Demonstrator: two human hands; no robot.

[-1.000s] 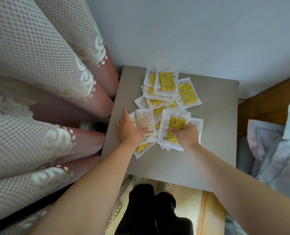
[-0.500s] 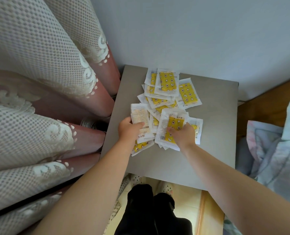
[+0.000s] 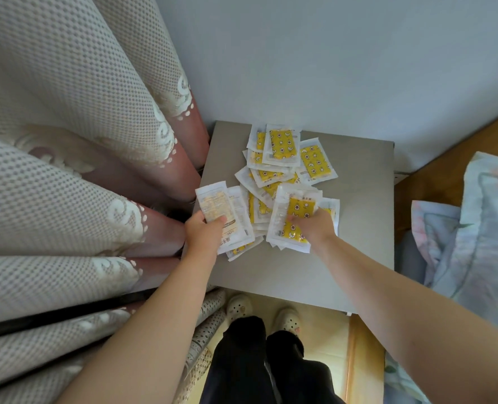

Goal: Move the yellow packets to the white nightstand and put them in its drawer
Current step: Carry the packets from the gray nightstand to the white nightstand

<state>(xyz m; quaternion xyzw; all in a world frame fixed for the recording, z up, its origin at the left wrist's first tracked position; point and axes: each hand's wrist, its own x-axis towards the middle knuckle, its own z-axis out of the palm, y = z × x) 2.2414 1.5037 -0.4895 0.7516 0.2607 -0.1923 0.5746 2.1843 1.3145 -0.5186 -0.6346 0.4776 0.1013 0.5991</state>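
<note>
Left hand (image 3: pixel 204 233) pinches one packet (image 3: pixel 214 204), thumb on top of its printed white back and fingers under. The packet is lifted and tilted, sticking out past the left edge of the tabletop (image 3: pixel 358 223). Right hand (image 3: pixel 315 228) is curled on a small stack (image 3: pixel 293 217) at the near-right of the heap, with a yellow face up. It looks clamped on several at once, though the count is unreadable.

The rest of the yellow packets (image 3: pixel 282 147) lie fanned and overlapping on the far half of the tabletop, some face up, some face down. No drawer is in view, and I can't tell if this grey-looking top is the nightstand itself.

Step in hand, as I judge it, is gathering. It's best to square the stack against the tabletop before lifting and to sweep the loose ones toward the near edge into one bundle. Grip across the short side so nothing slides out.

The packets are flat rectangular sachets with clear glossy film, white sealed borders and a patterned yellow pad inside. They're slick and likely to slip over each other. The tabletop is matte and smooth.

Curtain (image 3: pixel 67 126) on the left is dotted mesh with lace trim over pink folds. Bedding (image 3: pixel 481 228) on the right is soft and printed.
</note>
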